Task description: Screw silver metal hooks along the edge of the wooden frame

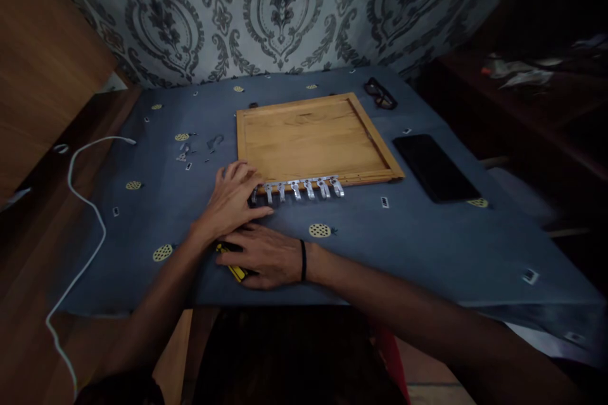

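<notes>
A wooden framed board (304, 145) lies on the cloth-covered table. Along its near edge runs a metal hook rail (308, 188) with several silver hooks hanging toward me. My left hand (232, 196) is at the board's near left corner, its fingers bent over the rail's left end and its thumb reaching out below. What its fingertips press on is partly hidden. Just in front, my right hand (263, 256) rests on the table, closed around a yellow-and-black tool (234, 264). Most of that tool is covered by the palm, so its kind does not show.
Small metal pieces (184, 153) lie left of the board. A black phone or tablet (436, 168) lies to its right, with dark glasses (380, 93) behind. A white cable (97, 209) trails over the left edge. Patterned curtain (280, 12) hangs at the back.
</notes>
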{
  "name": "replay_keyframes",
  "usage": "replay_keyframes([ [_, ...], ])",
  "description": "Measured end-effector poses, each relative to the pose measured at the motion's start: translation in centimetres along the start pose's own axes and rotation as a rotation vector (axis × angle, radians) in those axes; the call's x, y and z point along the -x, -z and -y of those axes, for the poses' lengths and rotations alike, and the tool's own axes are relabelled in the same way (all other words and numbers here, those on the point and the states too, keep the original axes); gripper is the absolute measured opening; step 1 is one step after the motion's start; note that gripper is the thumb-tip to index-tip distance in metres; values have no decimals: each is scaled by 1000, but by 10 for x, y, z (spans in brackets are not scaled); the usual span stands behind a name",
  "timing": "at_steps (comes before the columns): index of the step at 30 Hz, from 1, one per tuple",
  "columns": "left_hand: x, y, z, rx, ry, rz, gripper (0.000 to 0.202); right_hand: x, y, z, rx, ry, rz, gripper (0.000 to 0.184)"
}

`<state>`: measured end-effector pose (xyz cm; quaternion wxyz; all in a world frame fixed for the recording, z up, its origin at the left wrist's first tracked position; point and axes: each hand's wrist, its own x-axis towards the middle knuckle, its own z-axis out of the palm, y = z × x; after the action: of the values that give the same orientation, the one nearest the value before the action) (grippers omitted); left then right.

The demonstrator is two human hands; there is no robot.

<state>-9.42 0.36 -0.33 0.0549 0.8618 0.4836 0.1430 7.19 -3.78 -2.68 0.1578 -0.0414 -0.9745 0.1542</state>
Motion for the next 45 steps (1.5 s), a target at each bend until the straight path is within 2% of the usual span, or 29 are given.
replay_keyframes([
  [17, 1, 4, 1, 59, 40, -17, 55, 1, 3, 2, -38, -13, 8, 42],
  [20, 5, 6, 9, 134, 71, -91, 47, 2, 2, 1, -31, -9, 15, 43],
  [25, 13, 12, 25, 262, 214, -305, 23, 3, 0, 0, -34, -6, 25, 44],
  [28, 16, 15, 30, 284, 331, -411, 25, 4, 0, 0, -50, -14, 23, 43],
  [31, 17, 15, 32, 282, 387, -483, 29, 4, 0, 0, -59, -14, 33, 44],
  [45, 19, 12, 42, 230, 453, -525, 32, 3, 3, 1, -49, -30, 71, 48],
])
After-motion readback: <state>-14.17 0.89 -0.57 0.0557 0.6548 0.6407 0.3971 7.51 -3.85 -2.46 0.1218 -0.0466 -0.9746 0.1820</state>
